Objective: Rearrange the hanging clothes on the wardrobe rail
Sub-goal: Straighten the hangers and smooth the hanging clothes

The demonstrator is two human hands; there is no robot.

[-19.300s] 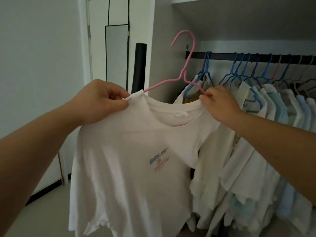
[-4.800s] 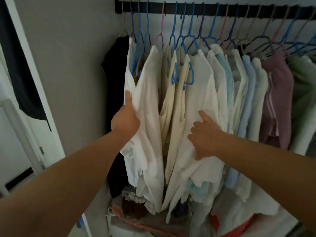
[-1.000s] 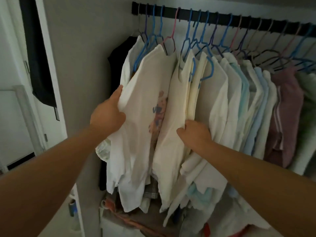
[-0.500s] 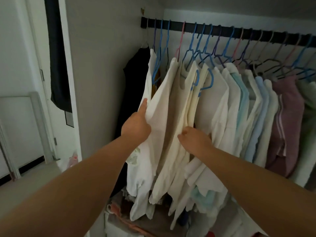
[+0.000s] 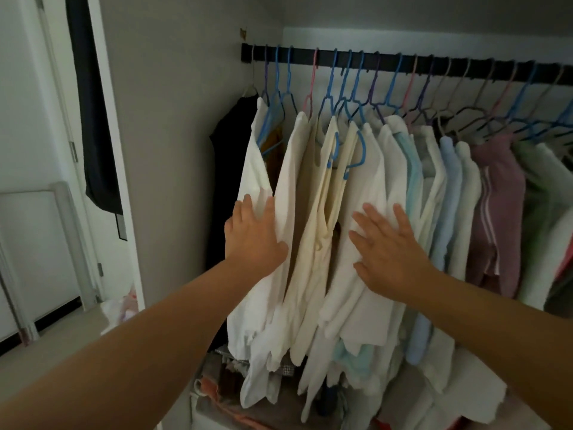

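A black wardrobe rail [image 5: 387,62] runs from the far left wall off to the right. Coloured hangers [image 5: 341,97] crowd along it, bearing a black garment [image 5: 229,181] at far left, then white and cream shirts [image 5: 310,212], pale blue ones [image 5: 446,197], and a mauve top [image 5: 499,206].

Grey wall [image 5: 173,119], white door frame [image 5: 105,150], dim light
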